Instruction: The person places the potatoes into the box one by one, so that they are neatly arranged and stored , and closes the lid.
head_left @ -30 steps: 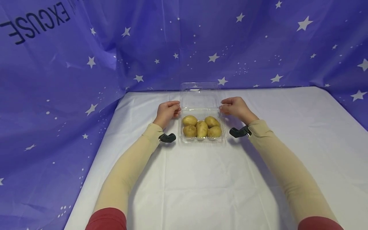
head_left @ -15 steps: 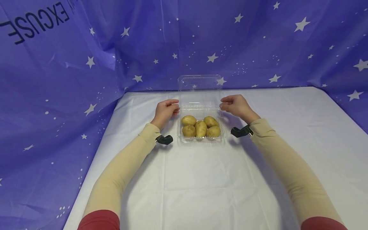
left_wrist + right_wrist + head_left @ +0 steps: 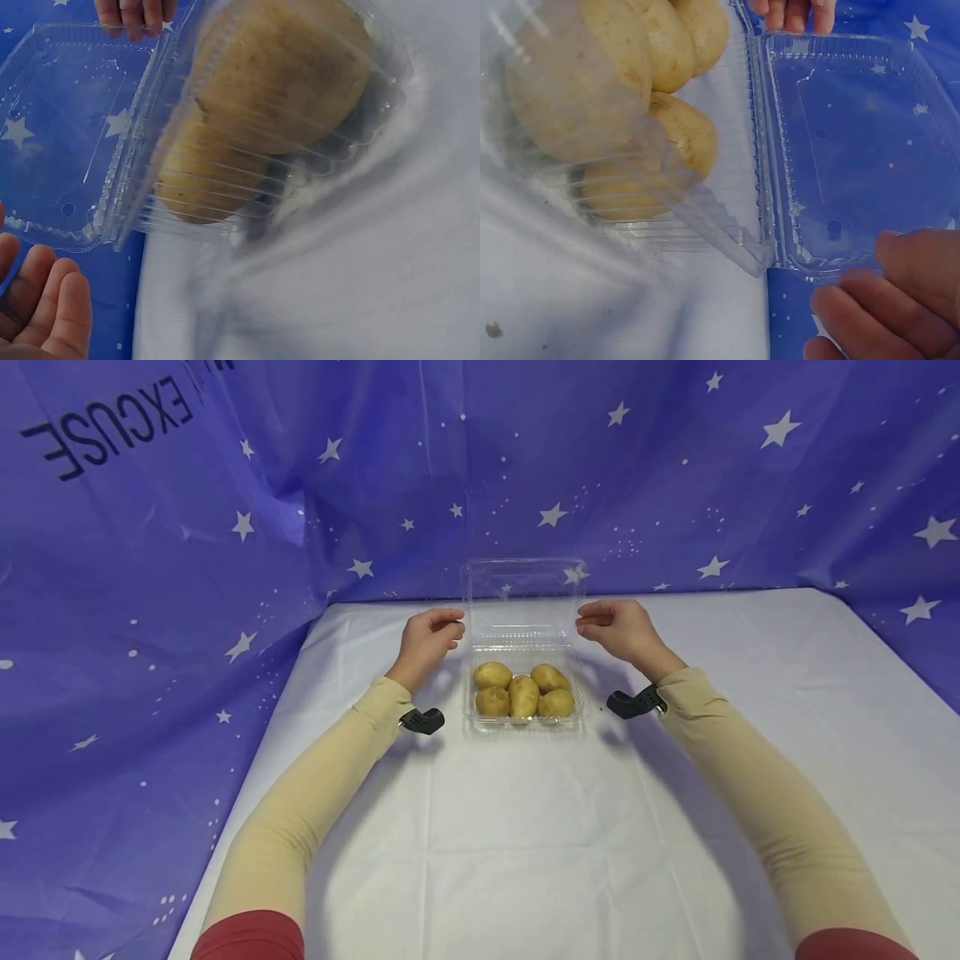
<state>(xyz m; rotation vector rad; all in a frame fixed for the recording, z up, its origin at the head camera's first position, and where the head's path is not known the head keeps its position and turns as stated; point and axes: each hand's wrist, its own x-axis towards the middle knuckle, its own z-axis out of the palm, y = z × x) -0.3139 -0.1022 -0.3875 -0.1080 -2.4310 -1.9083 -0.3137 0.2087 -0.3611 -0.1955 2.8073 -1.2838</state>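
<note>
A clear plastic clamshell box [image 3: 525,723] stands on the table with several potatoes [image 3: 524,695] in its base. Its lid [image 3: 522,602] is raised on the back hinge, roughly upright. My left hand [image 3: 426,643] is at the lid's left edge, with thumb and forefinger a little apart. At the right edge is my right hand [image 3: 621,631], fingertips pointing inward. In the left wrist view, the loosely bent fingers [image 3: 64,307] lie just outside the lid's corner. The right wrist view has the right fingertips [image 3: 900,259] along the lid's rim; whether they touch it is hard to tell.
White cloth covers the table [image 3: 525,843]. A blue star-patterned curtain [image 3: 645,485] hangs behind it and to the left. Dark wrist straps [image 3: 423,721] show at both wrists. A small dark speck [image 3: 493,329] lies on the cloth by the box.
The lid has swung up and now stands more upright. Both hands have moved slightly up and outward, with finger and thumb of the left hand further apart. The potatoes stay put.
</note>
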